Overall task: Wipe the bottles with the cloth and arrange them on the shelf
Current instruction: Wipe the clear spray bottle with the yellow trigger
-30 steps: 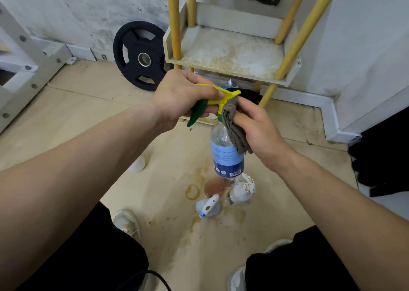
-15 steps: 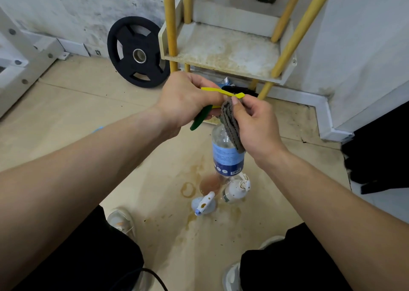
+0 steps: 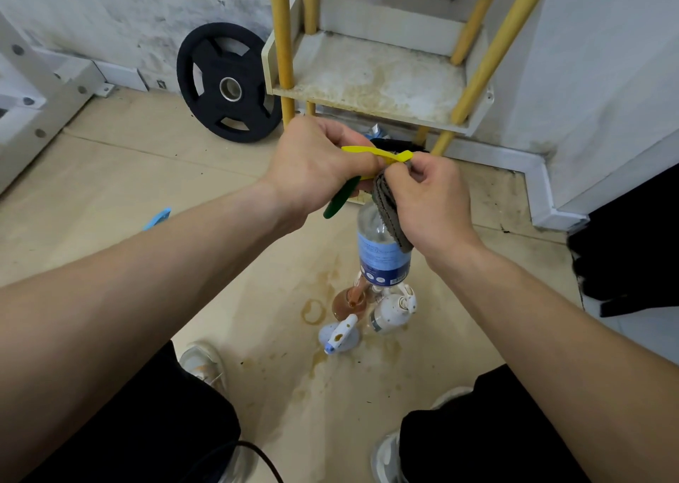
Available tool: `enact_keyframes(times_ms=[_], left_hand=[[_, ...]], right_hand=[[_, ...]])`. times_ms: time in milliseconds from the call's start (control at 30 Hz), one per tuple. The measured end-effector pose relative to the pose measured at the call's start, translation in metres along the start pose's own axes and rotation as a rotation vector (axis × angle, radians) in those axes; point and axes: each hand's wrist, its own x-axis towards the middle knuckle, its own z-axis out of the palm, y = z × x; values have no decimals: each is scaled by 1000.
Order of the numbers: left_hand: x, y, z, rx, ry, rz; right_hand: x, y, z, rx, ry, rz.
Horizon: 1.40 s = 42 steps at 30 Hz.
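A pale, stained board floor meets a scuffed white wall, and against that wall stands a shelf of yellow poles and a grimy cream tray. Left of the shelf a black round weight plate leans on the wall.

Just in front of the shelf, below its tray, a clear plastic spray bottle with a blue label hangs upright in the air. The left hand is curled round its yellow spray head, with the green trigger poking out beneath the palm. The right hand pinches a grey folded cloth against the bottle's neck and shoulder, fingertips at the yellow nozzle tip.

Further out from the shelf, on the floor under the held bottle, stand two white spray bottles and a bottle of brown liquid, close together.
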Motion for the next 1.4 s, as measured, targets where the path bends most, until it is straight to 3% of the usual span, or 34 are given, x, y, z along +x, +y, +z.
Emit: enact_keyframes(times_ms=[467, 700, 833, 967, 1067, 1267, 1400], left_hand=[[-1, -7, 2, 118, -11, 97], [9, -7, -10, 67, 39, 63], [12, -10, -17, 13, 25, 32], [12, -9, -22, 20, -25, 40], [12, -9, -25, 84, -81, 77], [17, -7, -33, 196, -142, 160], [19, -5, -37, 334, -192, 220]], right_hand=[[3, 4, -7, 33, -67, 31], [8, 17, -11, 236, -286, -39], [14, 16, -14, 420, -311, 69], [16, 8, -20, 563, -223, 207], [16, 5, -23, 483, -204, 150], [15, 2, -27, 226, -351, -150], [13, 3, -28, -91, -317, -239]])
